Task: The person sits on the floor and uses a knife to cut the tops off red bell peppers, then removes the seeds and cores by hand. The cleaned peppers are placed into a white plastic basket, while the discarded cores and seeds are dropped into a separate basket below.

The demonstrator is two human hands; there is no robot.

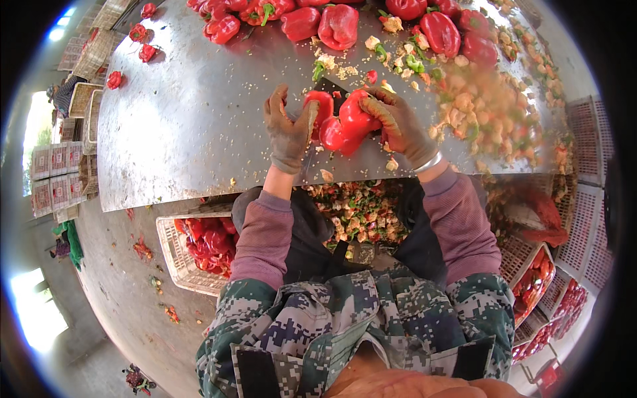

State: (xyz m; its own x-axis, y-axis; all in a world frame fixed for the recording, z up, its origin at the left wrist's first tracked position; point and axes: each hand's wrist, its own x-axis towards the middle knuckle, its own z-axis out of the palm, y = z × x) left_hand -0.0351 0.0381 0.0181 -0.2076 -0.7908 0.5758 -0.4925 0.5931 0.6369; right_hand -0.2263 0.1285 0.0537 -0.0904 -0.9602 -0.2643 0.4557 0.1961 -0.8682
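Both my hands wear soiled work gloves above the near side of a metal table (164,134). My right hand (400,124) grips a red bell pepper (356,117), which looks split into lobes. At its left side a red pepper piece (321,102) stands partly behind the thumb of my left hand (291,129). That hand's fingers are spread, with a gap between them and the thumb. Whether the piece is still joined to the pepper cannot be told. A dark flat piece (326,87) lies beneath, mostly covered by the pepper.
Whole red bell peppers (338,27) line the table's far side. Pepper cores (463,109) heap at the right, partly blurred. Scraps (358,209) fill the space below the table edge. A crate (166,248) of red pepper pieces stands at my left; more crates (582,253) stand right.
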